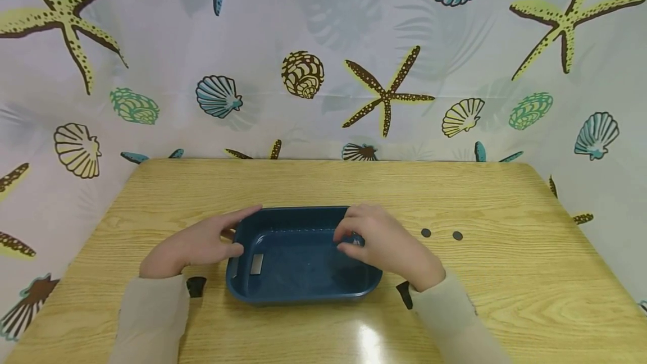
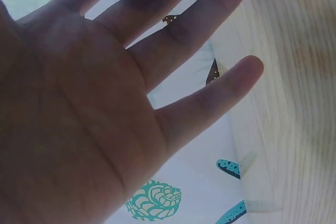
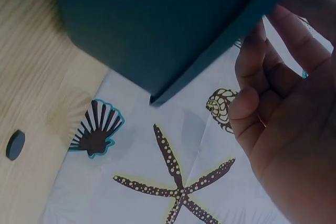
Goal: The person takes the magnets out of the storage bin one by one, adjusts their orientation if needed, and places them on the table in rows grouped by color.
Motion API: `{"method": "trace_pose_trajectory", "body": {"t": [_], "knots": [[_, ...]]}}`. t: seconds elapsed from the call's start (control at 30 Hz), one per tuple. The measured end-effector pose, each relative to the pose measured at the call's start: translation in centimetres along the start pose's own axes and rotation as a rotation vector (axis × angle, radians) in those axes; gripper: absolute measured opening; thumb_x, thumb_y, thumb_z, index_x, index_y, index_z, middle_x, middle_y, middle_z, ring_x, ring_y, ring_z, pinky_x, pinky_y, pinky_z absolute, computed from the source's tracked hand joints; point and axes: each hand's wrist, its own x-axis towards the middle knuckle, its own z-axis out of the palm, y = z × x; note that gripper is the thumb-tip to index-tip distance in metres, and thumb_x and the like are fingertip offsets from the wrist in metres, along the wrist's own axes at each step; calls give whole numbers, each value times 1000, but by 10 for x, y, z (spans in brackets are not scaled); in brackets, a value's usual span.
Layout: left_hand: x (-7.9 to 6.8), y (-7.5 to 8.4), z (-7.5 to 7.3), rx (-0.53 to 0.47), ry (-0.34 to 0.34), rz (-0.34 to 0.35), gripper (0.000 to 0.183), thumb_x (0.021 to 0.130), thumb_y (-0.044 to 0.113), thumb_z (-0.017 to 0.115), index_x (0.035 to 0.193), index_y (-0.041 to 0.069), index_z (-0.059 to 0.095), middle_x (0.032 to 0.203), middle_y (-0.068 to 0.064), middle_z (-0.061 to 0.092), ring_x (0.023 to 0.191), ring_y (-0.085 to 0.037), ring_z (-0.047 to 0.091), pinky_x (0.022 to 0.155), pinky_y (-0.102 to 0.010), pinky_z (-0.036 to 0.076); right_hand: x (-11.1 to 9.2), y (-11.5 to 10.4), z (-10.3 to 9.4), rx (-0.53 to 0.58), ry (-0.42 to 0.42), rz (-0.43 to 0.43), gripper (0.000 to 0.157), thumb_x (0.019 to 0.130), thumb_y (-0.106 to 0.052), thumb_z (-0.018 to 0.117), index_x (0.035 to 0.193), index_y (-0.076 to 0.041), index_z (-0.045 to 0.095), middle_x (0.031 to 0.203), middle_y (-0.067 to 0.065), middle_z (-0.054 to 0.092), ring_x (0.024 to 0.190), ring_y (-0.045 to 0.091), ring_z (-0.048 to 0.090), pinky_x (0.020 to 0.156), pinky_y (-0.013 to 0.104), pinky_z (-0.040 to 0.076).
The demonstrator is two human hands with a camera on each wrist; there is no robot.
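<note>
A dark blue plastic bin [image 1: 303,299] stands on the wooden table. My left hand [image 1: 202,240] rests at its left end, fingers straight and spread along the rim, thumb at the left edge; the left wrist view shows the bare palm [image 2: 73,114]. A small silvery rectangle [image 1: 256,264] lies inside the bin, toward the left. My right hand [image 1: 376,240] reaches over the right rim, its fingers bent, thumb and forefinger apart. Something small and pale shows behind these fingers, too small to identify. In the right wrist view the right hand [image 3: 294,129] is beside the bin's rim [image 3: 226,40].
Two small black discs [image 1: 426,233] lie on the table [image 1: 505,285] right of the bin. A black piece [image 1: 196,286] sits by the left sleeve, another [image 1: 404,295] by the right sleeve. A cloth [image 1: 303,27] printed with shells and starfish hangs behind the table.
</note>
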Motion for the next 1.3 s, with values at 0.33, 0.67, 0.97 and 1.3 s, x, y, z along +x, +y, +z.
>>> {"method": "trace_pose_trajectory", "body": {"t": [0.33,0.67,0.97,1.3], "knots": [[-1,1,1,-14,4,6,84,92,9,60,166,15,21,161,-29,37,135,-51,51,71,-34,47,2,-10,7,13,-12,-20,10,93,-21,77,102,-22,78,100,-5,68,89,13,58,84,34,46],[0,2,1,-6,7,-6,85,92,10,60,166,17,20,162,-30,35,136,-52,50,69,-35,46,4,-14,12,-1,-28,-27,11,93,-23,76,104,-21,78,103,-5,69,96,15,60,89,37,47],[-1,2,1,11,9,8,84,92,11,60,166,15,21,164,-30,31,136,-52,51,72,-34,47,6,-18,17,15,-50,-39,12,95,-23,74,106,-20,78,106,-3,70,100,16,61,93,38,47],[-2,3,1,94,45,-3,67,104,22,53,165,17,25,160,-32,37,141,-55,45,101,-56,50,10,-20,30,3,-81,-49,14,96,-26,74,108,-22,77,109,-6,70,100,14,62,93,36,47]]}}
